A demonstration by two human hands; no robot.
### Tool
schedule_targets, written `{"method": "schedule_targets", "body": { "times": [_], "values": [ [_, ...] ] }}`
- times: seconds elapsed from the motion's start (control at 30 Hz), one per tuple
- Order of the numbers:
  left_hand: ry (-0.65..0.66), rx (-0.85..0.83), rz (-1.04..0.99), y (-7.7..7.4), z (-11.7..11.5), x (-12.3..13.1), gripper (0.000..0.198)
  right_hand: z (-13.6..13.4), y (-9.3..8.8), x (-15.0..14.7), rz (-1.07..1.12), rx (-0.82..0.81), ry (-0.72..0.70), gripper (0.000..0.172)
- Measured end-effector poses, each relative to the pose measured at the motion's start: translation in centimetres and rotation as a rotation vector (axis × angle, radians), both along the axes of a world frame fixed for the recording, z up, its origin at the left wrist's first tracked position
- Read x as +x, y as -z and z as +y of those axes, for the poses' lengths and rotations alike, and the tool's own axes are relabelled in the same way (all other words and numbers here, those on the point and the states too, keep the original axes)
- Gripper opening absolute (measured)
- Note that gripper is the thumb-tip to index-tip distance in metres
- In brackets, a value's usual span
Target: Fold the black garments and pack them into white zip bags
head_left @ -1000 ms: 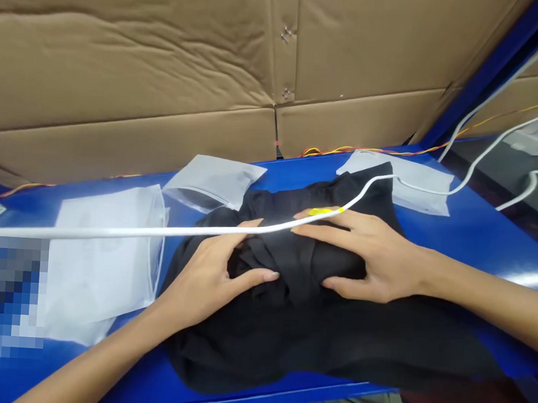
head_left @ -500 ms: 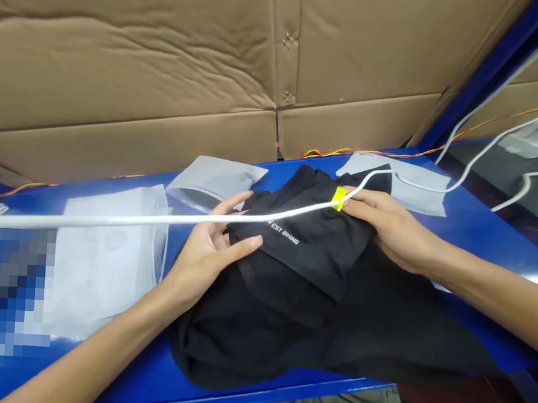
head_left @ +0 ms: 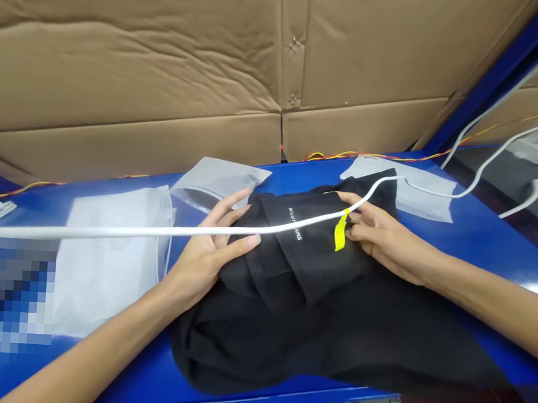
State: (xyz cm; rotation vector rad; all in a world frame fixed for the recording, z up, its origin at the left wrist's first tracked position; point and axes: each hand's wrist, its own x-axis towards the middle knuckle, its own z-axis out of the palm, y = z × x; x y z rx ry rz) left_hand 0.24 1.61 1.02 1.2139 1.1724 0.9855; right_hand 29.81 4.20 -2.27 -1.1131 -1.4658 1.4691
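Note:
A black garment [head_left: 316,326] lies bunched and partly folded on the blue table, with small white lettering and a yellow tag [head_left: 340,231] on its upper part. At its left edge is my left hand [head_left: 214,247], the thumb on top of the cloth and the fingers along the far side, loosely gripping it. My right hand [head_left: 385,239] holds the right side of the folded part, fingertips on the cloth beside the tag. Some of its fingers are curled and partly hidden. A white cable [head_left: 231,230] crosses in front of both hands and hides part of the lettering.
On the blue table [head_left: 135,369], a milky plastic bag [head_left: 110,265] lies at left, another bag [head_left: 220,180] behind my left hand, and a third bag [head_left: 429,190] at back right. Cardboard [head_left: 168,67] lines the back. Twisted red-yellow wires [head_left: 345,154] run along the rear edge.
The lettered flap, held raised before, now lies flatter with its lettering turned steeper. The yellow tag, earlier between my right fingertips, hangs free beside them. My right hand has shifted slightly.

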Motion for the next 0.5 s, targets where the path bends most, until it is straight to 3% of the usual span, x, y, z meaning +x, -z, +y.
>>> {"method": "schedule_targets", "body": {
  "times": [0.13, 0.27, 0.37, 0.5],
  "values": [
    [0.014, -0.029, 0.082, 0.0, 0.1, -0.1, 0.062, -0.4, 0.6, -0.3, -0.272, 0.416, 0.179, 0.053],
    [0.045, -0.081, 0.031, 0.0, 0.1, -0.4, 0.069, -1.1, 0.2, -0.6, -0.507, 0.785, 0.285, 0.031],
    [0.104, -0.009, 0.126, 0.1, 0.0, -0.7, 0.081, -1.7, -0.1, -1.0, -0.594, 1.037, 0.08, 0.024],
    [0.244, 0.204, 0.353, 0.5, 0.0, -0.9, 0.095, -2.6, -0.4, -1.6, -0.682, 1.165, -0.233, 0.069]
  ]
}}
